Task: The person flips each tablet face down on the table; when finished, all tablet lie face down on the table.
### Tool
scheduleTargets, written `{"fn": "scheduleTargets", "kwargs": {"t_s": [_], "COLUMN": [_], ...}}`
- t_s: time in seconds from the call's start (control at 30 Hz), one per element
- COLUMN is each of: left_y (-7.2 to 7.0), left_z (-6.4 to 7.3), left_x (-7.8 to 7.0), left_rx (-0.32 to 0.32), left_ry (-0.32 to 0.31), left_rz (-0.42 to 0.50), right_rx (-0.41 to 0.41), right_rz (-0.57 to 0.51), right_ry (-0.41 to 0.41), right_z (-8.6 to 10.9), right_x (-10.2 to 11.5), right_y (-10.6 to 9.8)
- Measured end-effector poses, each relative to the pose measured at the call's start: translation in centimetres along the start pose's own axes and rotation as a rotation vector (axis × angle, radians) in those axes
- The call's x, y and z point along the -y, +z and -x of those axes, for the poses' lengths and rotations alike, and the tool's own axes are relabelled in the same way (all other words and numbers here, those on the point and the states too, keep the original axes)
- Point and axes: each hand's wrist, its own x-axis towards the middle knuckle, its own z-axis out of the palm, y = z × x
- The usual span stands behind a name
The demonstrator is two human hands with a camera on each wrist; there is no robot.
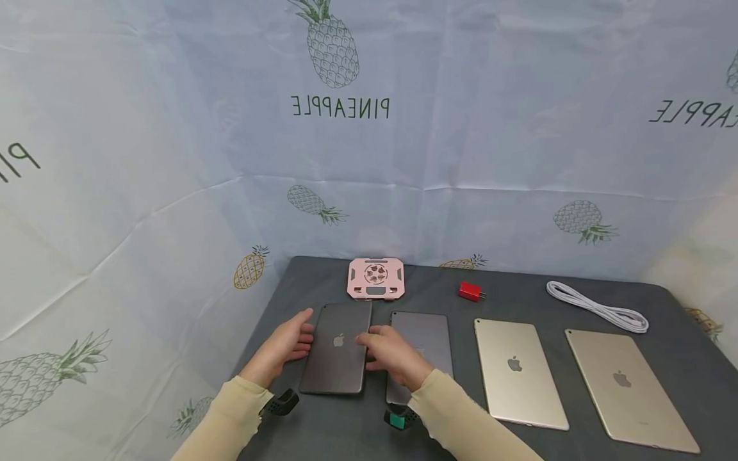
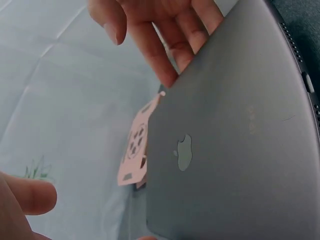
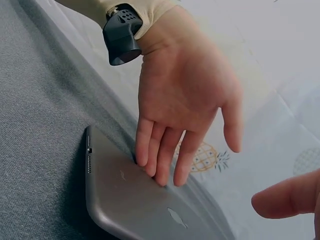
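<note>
A dark grey tablet (image 1: 331, 368) with a logo on its back lies on the dark table between the two hands. My left hand (image 1: 285, 349) is at its left edge, fingers straight and touching or very near that edge; the right wrist view shows this left hand (image 3: 187, 95) palm on, its thumb apart. At the opposite edge is my right hand (image 1: 398, 355), its forearm over a second grey tablet (image 1: 429, 326). In the left wrist view the right hand (image 2: 165, 20) has extended fingers against the tablet's edge (image 2: 235, 130), thumb held away.
Behind the tablet stands a pink vented stand (image 1: 392, 275). A red plug adapter (image 1: 469, 291) and a coiled white cable (image 1: 599, 308) lie farther right. Two gold tablets (image 1: 519, 384) (image 1: 640, 403) lie to the right. A pineapple-printed cloth (image 1: 461, 141) hangs behind the table.
</note>
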Motion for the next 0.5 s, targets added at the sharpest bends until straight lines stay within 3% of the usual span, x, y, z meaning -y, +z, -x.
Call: {"fn": "scheduleTargets", "kwargs": {"t_s": [0.5], "left_y": [-0.9], "left_z": [0.4], "left_x": [0.4], "left_rx": [-0.007], "left_ry": [-0.001], "left_rz": [-0.041], "right_rx": [-0.014], "right_rz": [0.047], "right_ry": [0.014], "right_z": [-0.8], "right_x": [-0.3], "right_y": [1.2]}}
